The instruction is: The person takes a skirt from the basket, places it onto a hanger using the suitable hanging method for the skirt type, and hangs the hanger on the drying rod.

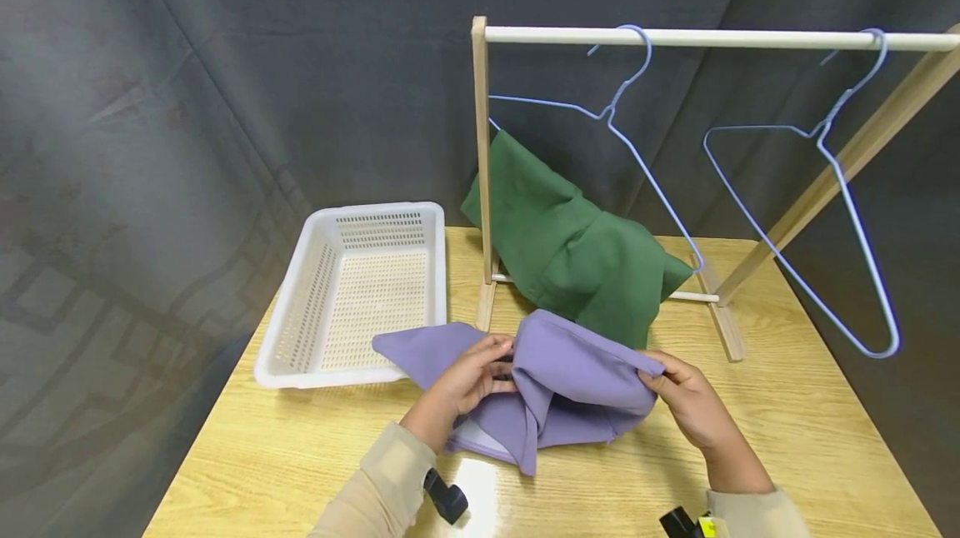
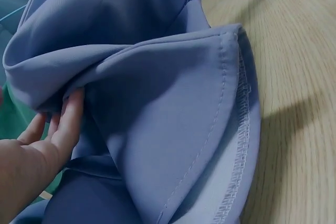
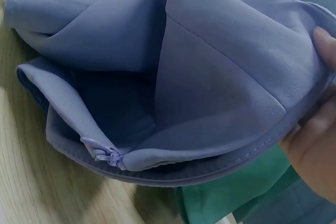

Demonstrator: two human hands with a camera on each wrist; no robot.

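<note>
A purple skirt (image 1: 577, 363) lies bunched over the table, its zip (image 3: 107, 153) and waist opening showing in the right wrist view. My right hand (image 1: 690, 396) pinches the waistband edge between thumb and fingers. On the other side, my left hand (image 1: 472, 384) touches the cloth, its loosely extended fingers (image 2: 71, 119) tucked against a fold. The stitched hem (image 2: 220, 93) hangs toward the table in the left wrist view. Part of the skirt stretches left to the basket's front rim.
A white plastic basket (image 1: 435, 271) stands at the left. Behind the hands is a wooden rack with a white rail (image 1: 735, 39). A green garment (image 1: 570, 238) hangs tilted from one blue hanger (image 1: 652, 176); another blue hanger (image 1: 855, 196) hangs at the right.
</note>
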